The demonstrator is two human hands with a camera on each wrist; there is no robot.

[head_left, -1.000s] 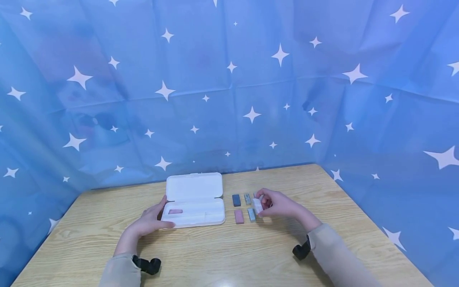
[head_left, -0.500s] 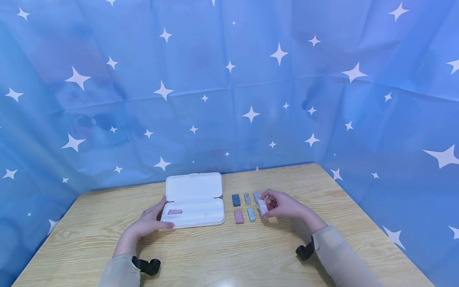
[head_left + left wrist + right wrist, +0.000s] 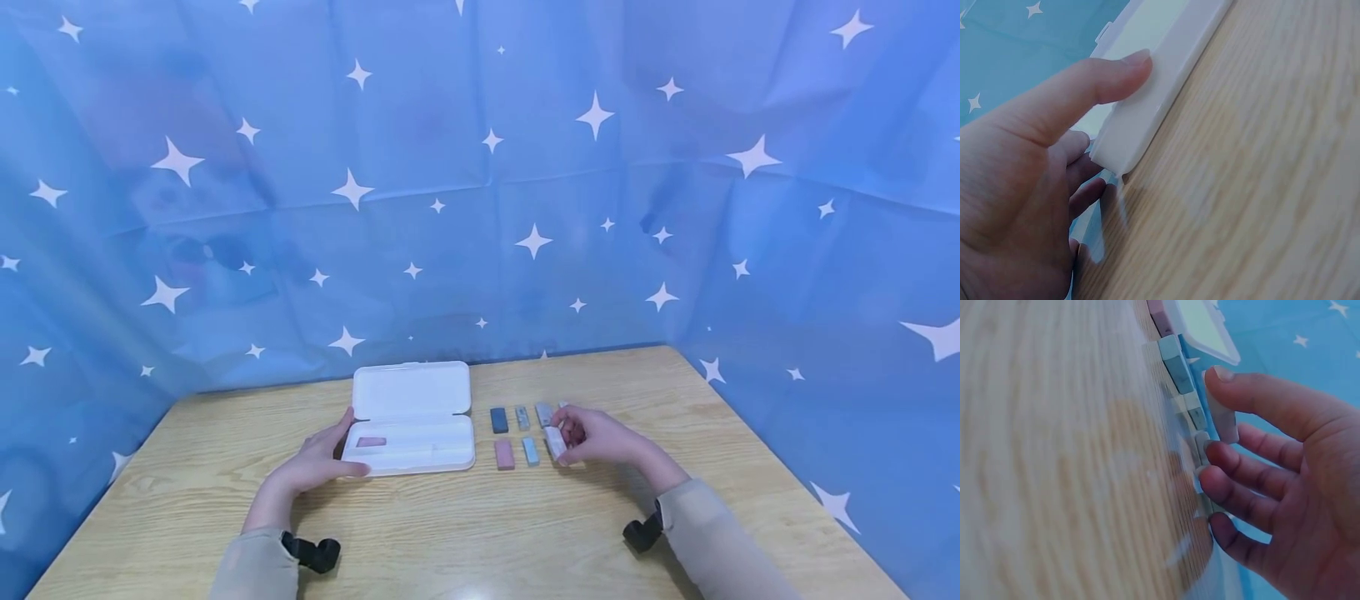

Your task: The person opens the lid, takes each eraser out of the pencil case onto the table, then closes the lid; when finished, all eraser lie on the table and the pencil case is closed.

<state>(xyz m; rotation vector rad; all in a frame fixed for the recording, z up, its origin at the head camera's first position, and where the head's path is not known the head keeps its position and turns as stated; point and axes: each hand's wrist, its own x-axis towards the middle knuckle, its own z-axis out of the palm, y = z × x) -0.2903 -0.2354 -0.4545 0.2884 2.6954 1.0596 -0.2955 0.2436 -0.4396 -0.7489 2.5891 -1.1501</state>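
A white pencil case [image 3: 411,392] lies opened out on the wooden table, with a flat pink piece [image 3: 371,442] in its lower half. My left hand [image 3: 318,458] grips the case's left end, thumb over the front edge, as the left wrist view confirms. Between thumb and fingers, my right hand [image 3: 596,437] pinches a pale eraser-like block [image 3: 555,443], held tilted right of a light blue block [image 3: 531,451]. In the right wrist view the pale block [image 3: 1222,415] appears raised off the wood. Left of the light blue block is a pink block [image 3: 504,454].
Behind these, a dark blue block [image 3: 499,420], a mottled grey-blue block [image 3: 522,417] and a grey block [image 3: 543,414] form a row. Another small block [image 3: 563,404] is mostly hidden by my right hand. A blue star-patterned curtain [image 3: 420,233] hangs along the table's back edge.
My right hand has shifted a little right and toward me with the pale block, uncovering more of the grey block. The left hand stays on the case. The head view has turned slightly.
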